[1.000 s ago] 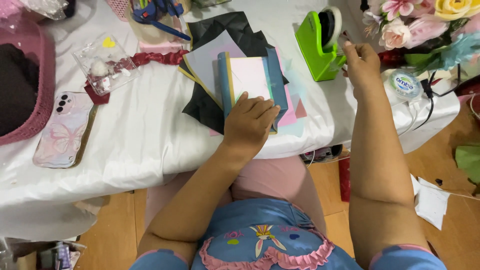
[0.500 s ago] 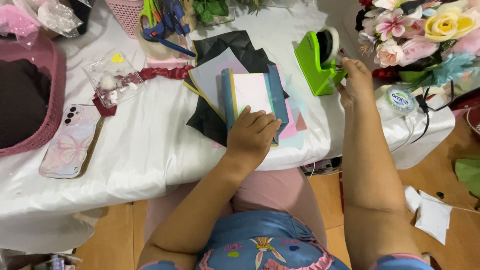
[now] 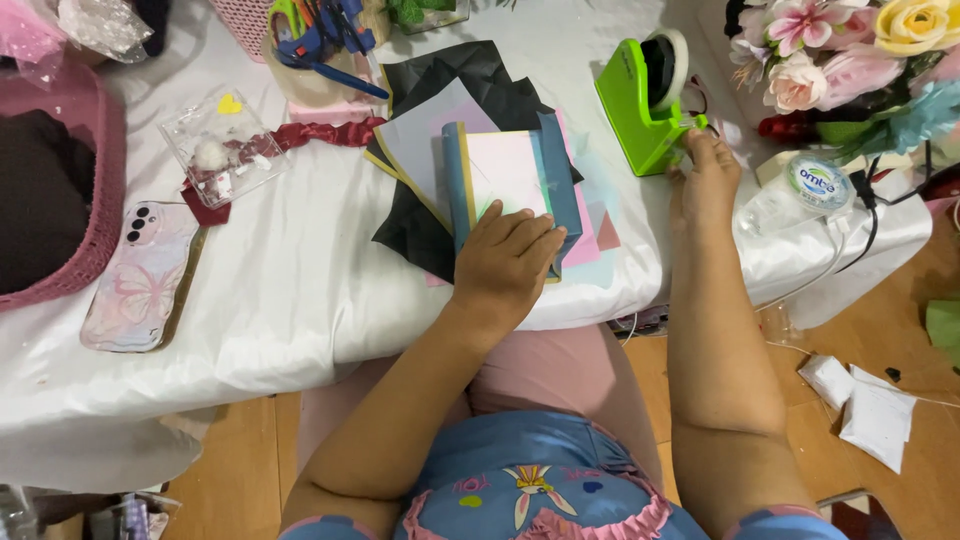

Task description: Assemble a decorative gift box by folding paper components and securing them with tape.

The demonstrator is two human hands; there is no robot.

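— White cloth covers the table (image 3: 300, 290), crowded from edge to edge. Where are your hands?

— My left hand (image 3: 505, 265) lies palm down on a box wrapped in pale paper (image 3: 505, 170), fingers spread flat over its near end, pressing and not clasping. That box sits on a fan of black and pastel paper sheets (image 3: 440, 100) close to the table's near edge, about midway along it.

— And the other one?

— My right hand (image 3: 705, 185) is at the foot of the green tape dispenser (image 3: 640, 100), towards the table's right edge. Its fingertips meet the dispenser's front end; whether they pinch any tape I cannot tell.

— What surrounds the work?

— A bouquet of artificial flowers (image 3: 850, 50) fills the far right corner, with a clear plastic bottle (image 3: 800, 195) lying just beside my right hand. Near the left edge rests a phone in a butterfly case (image 3: 140, 280), next to a pink basket (image 3: 85, 200). A small clear box (image 3: 220, 145) and a red ruffled ribbon (image 3: 315, 133) lie between the phone and the paper sheets.
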